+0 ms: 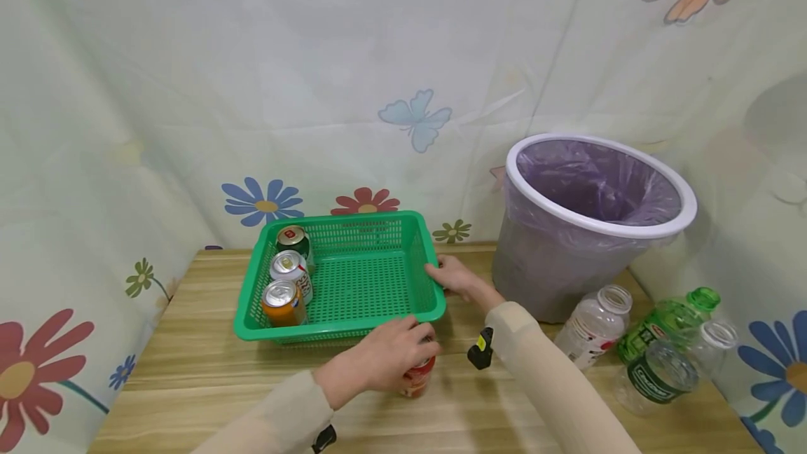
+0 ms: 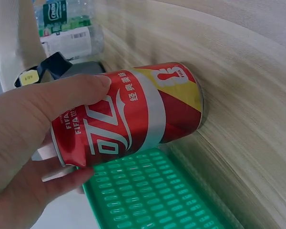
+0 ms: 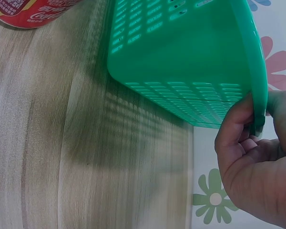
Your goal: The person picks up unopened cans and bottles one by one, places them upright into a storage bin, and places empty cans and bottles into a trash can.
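Observation:
A red Coca-Cola can (image 1: 419, 378) stands upright at the tabletop, in front of the basket's right corner. My left hand (image 1: 387, 354) grips it near the top, with thumb and fingers round its sides in the left wrist view. The green plastic basket (image 1: 328, 329) has its right rim pinched by my right hand (image 1: 459, 276); the right wrist view shows fingers curled over that rim. Along the basket's left side stand a dark green can (image 1: 305, 249), a white can (image 1: 291, 273) and an orange can (image 1: 285, 308).
A grey bin (image 1: 536, 279) with a purple liner stands at the back right. Before it are a clear bottle (image 1: 589, 331), a green bottle (image 1: 662, 321) and a clear bottle with a dark green label (image 1: 656, 377). A patterned curtain (image 1: 340, 76) hangs behind the wooden table (image 1: 208, 384).

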Action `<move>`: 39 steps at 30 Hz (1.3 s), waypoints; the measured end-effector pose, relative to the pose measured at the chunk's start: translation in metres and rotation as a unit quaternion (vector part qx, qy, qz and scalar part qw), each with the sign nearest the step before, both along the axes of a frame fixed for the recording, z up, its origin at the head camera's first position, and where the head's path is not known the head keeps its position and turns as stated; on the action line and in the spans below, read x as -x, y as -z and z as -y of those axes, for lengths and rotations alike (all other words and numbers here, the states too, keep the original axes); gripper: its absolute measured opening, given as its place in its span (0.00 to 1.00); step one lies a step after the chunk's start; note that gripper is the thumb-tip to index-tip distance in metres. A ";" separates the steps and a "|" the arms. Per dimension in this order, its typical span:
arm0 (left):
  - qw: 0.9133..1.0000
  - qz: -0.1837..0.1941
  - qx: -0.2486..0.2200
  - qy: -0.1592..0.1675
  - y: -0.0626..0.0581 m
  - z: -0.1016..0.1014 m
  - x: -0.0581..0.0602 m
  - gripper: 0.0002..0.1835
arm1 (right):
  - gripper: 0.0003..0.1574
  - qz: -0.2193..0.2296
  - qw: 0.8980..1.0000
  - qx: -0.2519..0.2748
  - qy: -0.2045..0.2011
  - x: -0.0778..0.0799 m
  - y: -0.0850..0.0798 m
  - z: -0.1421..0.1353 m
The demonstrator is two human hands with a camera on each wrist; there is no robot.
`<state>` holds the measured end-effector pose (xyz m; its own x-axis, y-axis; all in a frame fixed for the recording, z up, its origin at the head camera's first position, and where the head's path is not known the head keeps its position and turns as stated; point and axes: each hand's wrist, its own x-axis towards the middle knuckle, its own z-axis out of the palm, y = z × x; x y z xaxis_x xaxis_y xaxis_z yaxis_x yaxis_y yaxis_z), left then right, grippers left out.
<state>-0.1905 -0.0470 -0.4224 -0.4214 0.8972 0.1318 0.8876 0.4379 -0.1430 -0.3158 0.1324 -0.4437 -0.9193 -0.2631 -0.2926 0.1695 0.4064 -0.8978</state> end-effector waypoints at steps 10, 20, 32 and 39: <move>0.997 0.062 0.040 -0.030 -0.005 -0.002 -0.002 0.27 | 0.25 0.003 1.000 -0.001 -0.005 0.002 0.002 0.000; 0.994 0.080 0.062 -0.035 -0.009 -0.004 0.002 0.30 | 0.24 0.000 1.000 0.001 0.000 0.000 0.000 0.000; 0.996 0.063 0.063 -0.027 -0.002 -0.005 0.003 0.31 | 0.25 0.002 1.000 0.011 0.002 -0.004 -0.002 0.001; 0.997 0.058 0.046 -0.028 0.001 -0.003 0.002 0.29 | 0.24 0.003 1.000 0.012 0.004 -0.002 0.000 0.001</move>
